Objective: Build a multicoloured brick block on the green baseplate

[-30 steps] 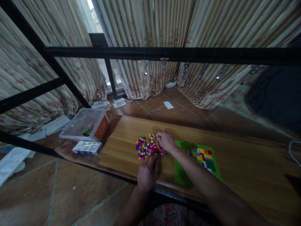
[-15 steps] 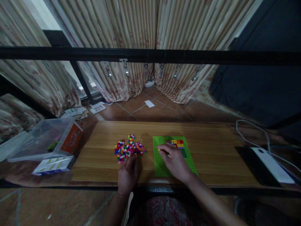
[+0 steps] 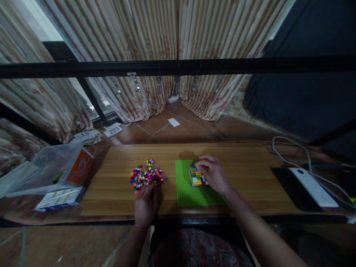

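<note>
A loose pile of small coloured toy bricks (image 3: 147, 175) lies on the wooden tabletop. My left hand (image 3: 146, 205) rests at the pile's near edge, fingers curled together; whatever they hold is hidden. To the right is a green studded baseplate (image 3: 186, 196). On it sits a block of joined coloured bricks (image 3: 197, 178), partly covered by my right hand (image 3: 215, 176). The right thumb and fingers are pinched over the block's far side, and anything between the fingertips is too small to tell.
At the left stand a clear plastic bin (image 3: 47, 174) with an orange package (image 3: 80, 167) and a white-and-yellow box (image 3: 59, 198). A black-and-white flat device (image 3: 313, 187) with a white cable (image 3: 292, 139) lies at the right. A black bar (image 3: 178, 68) crosses beyond the table.
My right hand has moved from the baseplate's left part to the joined bricks, uncovering more of the plate's near side. The left hand stays by the pile. The view has shifted slightly.
</note>
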`<action>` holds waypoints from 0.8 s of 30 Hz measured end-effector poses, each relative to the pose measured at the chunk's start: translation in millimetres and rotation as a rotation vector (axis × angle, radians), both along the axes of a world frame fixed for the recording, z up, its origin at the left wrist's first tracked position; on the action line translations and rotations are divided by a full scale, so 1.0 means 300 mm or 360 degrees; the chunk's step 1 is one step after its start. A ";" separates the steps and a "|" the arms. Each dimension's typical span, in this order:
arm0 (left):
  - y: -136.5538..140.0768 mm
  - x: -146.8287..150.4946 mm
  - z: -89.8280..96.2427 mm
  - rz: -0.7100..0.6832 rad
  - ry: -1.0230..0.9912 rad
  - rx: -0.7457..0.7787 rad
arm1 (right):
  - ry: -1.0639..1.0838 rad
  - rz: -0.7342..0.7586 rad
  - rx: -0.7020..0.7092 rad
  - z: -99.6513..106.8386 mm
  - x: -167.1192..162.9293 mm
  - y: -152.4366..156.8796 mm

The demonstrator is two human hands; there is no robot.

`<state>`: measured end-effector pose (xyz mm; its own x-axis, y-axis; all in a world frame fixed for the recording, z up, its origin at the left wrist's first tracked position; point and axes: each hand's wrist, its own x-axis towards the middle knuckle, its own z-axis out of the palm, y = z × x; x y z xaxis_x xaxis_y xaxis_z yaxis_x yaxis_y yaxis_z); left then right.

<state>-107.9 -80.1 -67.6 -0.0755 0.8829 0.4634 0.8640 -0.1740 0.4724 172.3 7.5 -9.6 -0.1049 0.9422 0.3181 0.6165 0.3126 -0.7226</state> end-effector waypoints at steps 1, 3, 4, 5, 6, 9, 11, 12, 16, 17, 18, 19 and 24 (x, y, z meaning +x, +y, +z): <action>0.000 0.000 -0.001 0.0002 0.0003 0.0004 | -0.0011 0.0008 -0.0020 -0.007 0.002 0.001; 0.001 0.000 -0.001 -0.0001 0.0001 0.0013 | -0.0027 0.0010 -0.0048 -0.016 0.006 0.002; 0.001 0.000 -0.001 -0.0003 0.0001 0.0015 | -0.0028 0.0001 -0.0059 -0.020 0.008 0.002; 0.002 0.000 0.000 -0.0004 0.0002 0.0017 | -0.0022 -0.0009 -0.0069 -0.023 0.008 0.002; 0.003 0.001 0.001 -0.0002 0.0004 0.0019 | -0.0008 -0.0020 -0.0077 -0.027 0.008 0.002; 0.004 0.003 0.006 -0.0001 0.0008 0.0016 | 0.0083 -0.0055 -0.0096 -0.044 0.004 0.008; 0.003 0.004 0.010 0.0002 0.0005 0.0011 | 0.0165 -0.0071 -0.0114 -0.060 0.000 0.015; 0.003 0.005 0.012 0.0003 0.0003 0.0003 | 0.0212 -0.0078 -0.0128 -0.068 -0.001 0.019; 0.000 0.006 0.016 0.0011 -0.0006 -0.0038 | 0.0446 -0.0126 -0.0266 -0.093 -0.006 0.031; 0.000 0.006 0.016 0.0014 -0.0009 -0.0040 | 0.0506 -0.0157 -0.0327 -0.096 -0.007 0.032; -0.001 0.005 0.015 0.0015 -0.0010 -0.0038 | 0.0558 -0.0189 -0.0388 -0.098 -0.008 0.033; -0.001 0.005 0.015 0.0012 -0.0012 -0.0035 | 0.0601 -0.0220 -0.0439 -0.099 -0.009 0.034; -0.003 0.006 0.016 0.0002 -0.0018 -0.0045 | 0.0733 -0.0248 -0.0512 -0.095 -0.005 0.039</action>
